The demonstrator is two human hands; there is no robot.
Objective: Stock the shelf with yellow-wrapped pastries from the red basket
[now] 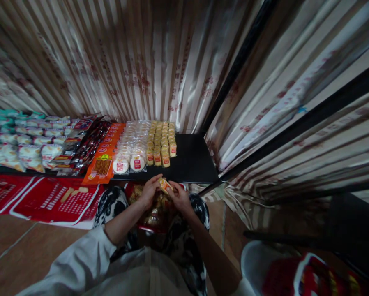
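Note:
Between my two hands, just in front of the shelf edge, is a small snack packet point(165, 186) in yellowish wrapping with a label. My left hand point(150, 192) pinches its left side, and my right hand point(180, 198) closes on its right side. Below them, between my knees, a red container point(152, 228) holds more gold-wrapped packets point(155, 213). On the black shelf point(195, 158) ahead stand rows of similar yellow packets point(157, 156). Left of these are rows of round white packaged snacks point(137, 162).
Farther left on the shelf lie an orange snack bag point(102, 164), dark red packets point(87, 144) and several white-and-teal bags point(30, 154). A red printed sheet point(58, 201) hangs below. Striped curtains point(160, 61) and black poles point(295, 127) border the right. A red package point(283, 273) lies at lower right.

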